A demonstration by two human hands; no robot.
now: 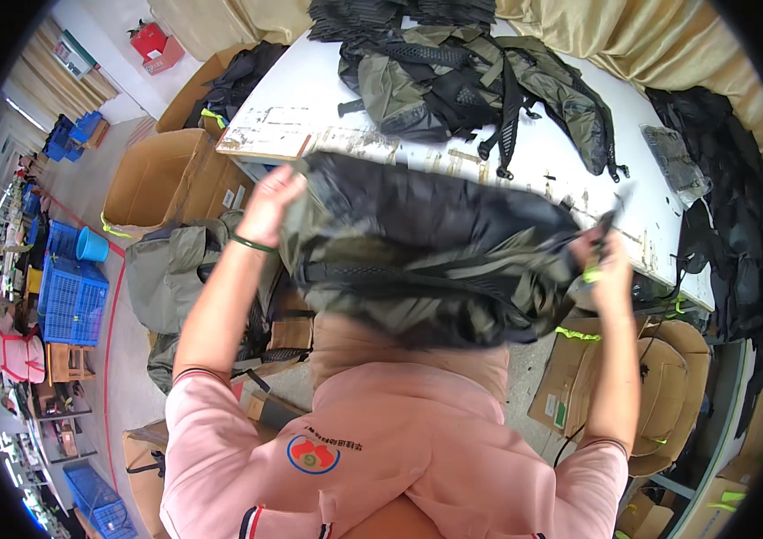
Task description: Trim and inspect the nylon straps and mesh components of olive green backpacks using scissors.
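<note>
Beyond the person stands a white surface [305,85] with olive-and-black bags [435,85] heaped on it. Before its near edge, in front of the person's body, a blurred black-and-olive backpack [426,211] is held up. The left hand [274,193] is closed on its left end; the right hand [612,260] curls at its right end, near a blurred dark item [613,214], its exact grip impossible to tell.
</note>
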